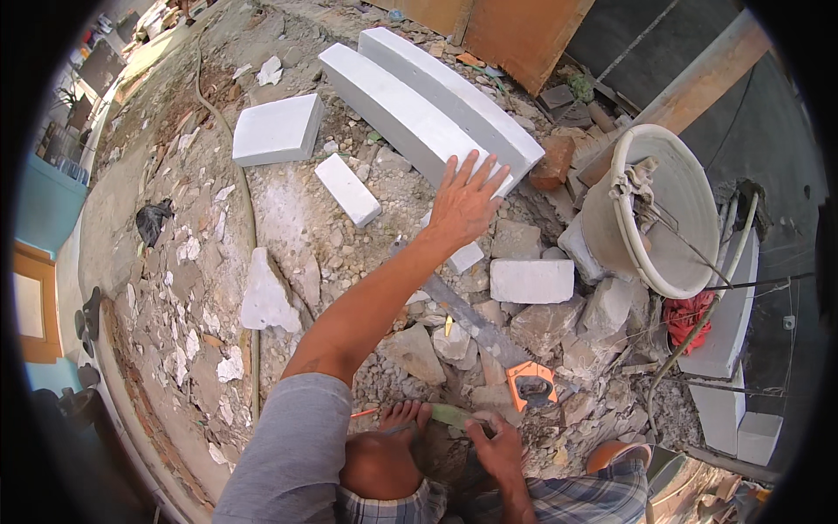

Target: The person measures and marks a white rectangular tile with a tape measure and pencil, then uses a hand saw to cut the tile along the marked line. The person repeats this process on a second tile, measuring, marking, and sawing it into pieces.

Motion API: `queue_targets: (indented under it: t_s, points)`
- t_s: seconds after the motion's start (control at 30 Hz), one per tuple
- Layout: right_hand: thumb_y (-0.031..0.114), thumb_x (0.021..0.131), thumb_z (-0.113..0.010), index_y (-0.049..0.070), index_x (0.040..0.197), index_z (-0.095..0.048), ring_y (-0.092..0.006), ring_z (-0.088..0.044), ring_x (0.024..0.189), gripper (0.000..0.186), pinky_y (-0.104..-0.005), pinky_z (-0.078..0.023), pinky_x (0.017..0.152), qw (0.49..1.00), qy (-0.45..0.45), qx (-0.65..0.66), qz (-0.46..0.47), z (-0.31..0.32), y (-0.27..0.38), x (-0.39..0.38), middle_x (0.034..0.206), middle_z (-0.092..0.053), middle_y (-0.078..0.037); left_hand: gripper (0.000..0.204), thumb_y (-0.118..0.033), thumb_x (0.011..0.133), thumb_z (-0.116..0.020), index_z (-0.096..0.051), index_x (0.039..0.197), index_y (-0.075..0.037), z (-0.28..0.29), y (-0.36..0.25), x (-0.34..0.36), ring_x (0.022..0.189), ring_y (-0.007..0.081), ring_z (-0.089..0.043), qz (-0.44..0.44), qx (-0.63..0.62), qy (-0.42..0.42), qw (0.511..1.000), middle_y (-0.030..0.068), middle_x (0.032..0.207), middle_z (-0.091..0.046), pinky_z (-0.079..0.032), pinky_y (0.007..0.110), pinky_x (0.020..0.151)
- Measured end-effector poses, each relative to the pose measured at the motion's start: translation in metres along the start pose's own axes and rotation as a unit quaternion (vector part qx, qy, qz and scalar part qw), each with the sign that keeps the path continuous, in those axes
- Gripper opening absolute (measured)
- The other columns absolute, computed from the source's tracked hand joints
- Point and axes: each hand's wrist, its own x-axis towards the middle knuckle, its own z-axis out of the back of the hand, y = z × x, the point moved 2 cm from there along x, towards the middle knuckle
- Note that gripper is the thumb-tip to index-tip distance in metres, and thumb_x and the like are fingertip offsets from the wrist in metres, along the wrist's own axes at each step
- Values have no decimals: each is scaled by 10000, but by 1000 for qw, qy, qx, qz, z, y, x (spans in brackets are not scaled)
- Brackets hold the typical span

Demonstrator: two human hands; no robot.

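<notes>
My left hand (463, 203) reaches forward with fingers spread, its palm flat on the near end of a long white block (393, 109). A second long white block (454, 92) lies right behind it. My right hand (499, 444) is low by my knee, closed on one end of a small green object (449, 413) that lies next to my bare foot (404, 416). A handsaw with an orange handle (531, 382) rests on the rubble between the two hands, with its blade running up under my left forearm.
Broken stone and rubble cover the ground. A square white block (278, 129), a small white brick (347, 189) and another brick (531, 280) lie about. A dirty bucket (668, 210) leans at the right over a red cloth (690, 316). Wooden boards stand behind.
</notes>
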Motion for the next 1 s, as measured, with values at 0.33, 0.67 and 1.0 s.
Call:
queue_targets:
  t_s: [0.33, 0.67, 1.0]
  points:
    - [427, 898, -716, 43, 1239, -665, -441, -738, 971, 516, -541, -587, 854, 973, -8, -230, -22, -29, -23, 44, 1011, -756, -242, 662, -271, 1002, -679, -426, 1556, -10, 56, 3, -170, 1509, 489, -331, 149, -40, 51, 987, 319, 1648, -302, -283, 590, 1232]
    - [331, 884, -783, 80, 1245, -643, -409, -675, 1045, 462, -512, -549, 903, 957, -72, -264, 100, -58, -56, 45, 1104, -701, -169, 1141, -716, 793, -790, -439, 1448, 150, 20, 66, -123, 1192, 332, -610, 640, -473, 2, 606, 259, 1281, -607, -489, 451, 1050]
    - [257, 807, -836, 94, 1263, -645, -387, -606, 1113, 520, -502, -510, 953, 926, -29, -313, 208, -78, -86, 52, 1139, -652, -144, 1058, -356, 665, -981, -386, 1416, 93, -36, 42, -69, 1307, 381, -567, 664, -433, -148, 591, 278, 1384, -563, -465, 437, 1111]
